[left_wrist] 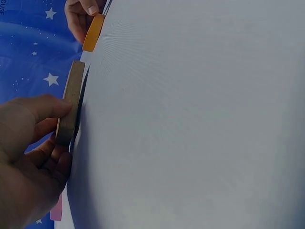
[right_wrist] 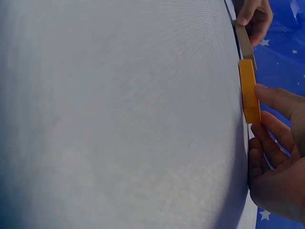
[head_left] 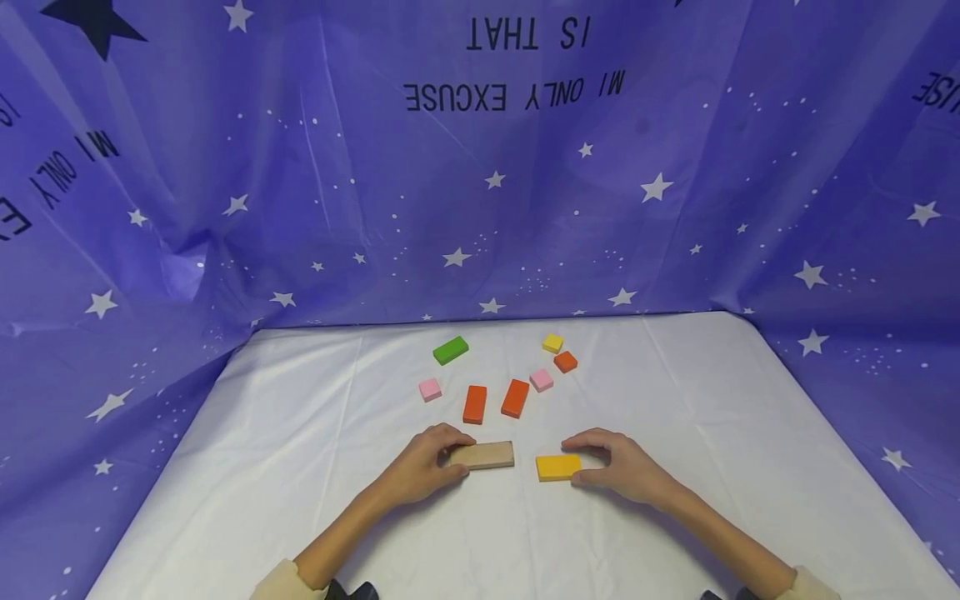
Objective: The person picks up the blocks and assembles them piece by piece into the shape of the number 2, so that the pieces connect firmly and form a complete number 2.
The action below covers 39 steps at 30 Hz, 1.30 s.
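My left hand (head_left: 422,467) holds one end of a plain wooden block (head_left: 487,455) between thumb and fingers. In the left wrist view, a dark shadow runs along the wooden block's underside (left_wrist: 71,105). My right hand (head_left: 626,468) holds the right end of a yellow-orange block (head_left: 555,468), its thumb against the near side and its fingers curving round the far side. In the right wrist view, the thumb lies on that block (right_wrist: 248,86), while the fingertips behind it are partly hidden. A short gap separates the two blocks, which lie roughly in line.
Beyond the hands lie two red-orange blocks (head_left: 475,404), a green block (head_left: 451,350), two small pink blocks (head_left: 431,389), a small yellow block (head_left: 552,342) and a small red-orange one (head_left: 566,361). A white cloth (head_left: 300,417) covers the table. Purple star-printed curtains (head_left: 420,208) enclose it.
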{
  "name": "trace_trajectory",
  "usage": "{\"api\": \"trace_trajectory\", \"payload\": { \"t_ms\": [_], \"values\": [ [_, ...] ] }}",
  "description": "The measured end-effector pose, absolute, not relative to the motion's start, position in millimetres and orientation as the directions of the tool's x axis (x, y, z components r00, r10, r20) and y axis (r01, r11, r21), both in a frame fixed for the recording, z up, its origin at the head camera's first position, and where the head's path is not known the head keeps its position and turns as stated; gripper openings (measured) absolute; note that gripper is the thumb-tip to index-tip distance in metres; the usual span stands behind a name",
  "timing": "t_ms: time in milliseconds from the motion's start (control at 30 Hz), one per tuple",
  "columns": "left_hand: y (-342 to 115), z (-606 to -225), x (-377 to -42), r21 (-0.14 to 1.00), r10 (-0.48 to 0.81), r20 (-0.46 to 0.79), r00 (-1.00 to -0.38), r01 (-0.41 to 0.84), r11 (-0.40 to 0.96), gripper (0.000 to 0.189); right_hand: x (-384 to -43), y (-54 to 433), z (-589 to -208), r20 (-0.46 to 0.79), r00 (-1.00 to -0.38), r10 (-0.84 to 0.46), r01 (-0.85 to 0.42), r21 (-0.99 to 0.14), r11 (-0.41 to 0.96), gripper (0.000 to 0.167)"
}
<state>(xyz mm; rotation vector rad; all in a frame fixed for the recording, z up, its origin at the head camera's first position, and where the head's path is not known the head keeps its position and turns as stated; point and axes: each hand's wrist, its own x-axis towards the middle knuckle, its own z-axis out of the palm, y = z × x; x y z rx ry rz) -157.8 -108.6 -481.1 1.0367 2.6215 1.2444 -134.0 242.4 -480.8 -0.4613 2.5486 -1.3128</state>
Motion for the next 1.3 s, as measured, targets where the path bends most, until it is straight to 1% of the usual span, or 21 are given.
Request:
{"api": "trace_trajectory", "payload": {
  "t_ms": [367,633,767,1000,1200,1300],
  "values": [
    [-102,-484,-165,0.698,0.602,0.220,-0.768,0.555,0.453,0.031,-135,241,-481,-0.083,-0.927,-0.367,-0.151,-0.812,0.564,0.041],
    [-104,-485,-166,0.697,0.608,0.221,-0.763,0.560,0.449,0.032,-136,241,-483,-0.078,-0.922,-0.379,-0.165,-0.807,0.567,0.035],
    [-103,-485,-167,0.695,0.610,0.222,-0.760,0.562,0.447,0.033,-136,240,-481,-0.076,-0.928,-0.365,-0.162,-0.799,0.580,0.033],
    [-104,-485,-167,0.699,0.612,0.224,-0.758,0.563,0.441,0.032,-141,237,-479,-0.043,-0.937,-0.346,-0.192,-0.764,0.616,0.032],
    [-104,-485,-168,0.696,0.620,0.227,-0.751,0.570,0.436,0.032,-147,230,-480,-0.037,-0.942,-0.333,-0.186,-0.768,0.612,0.032],
    [-103,-485,-168,0.695,0.620,0.225,-0.752,0.570,0.438,0.032,-150,226,-480,-0.025,-0.936,-0.350,-0.205,-0.769,0.606,0.031]
  ]
}}
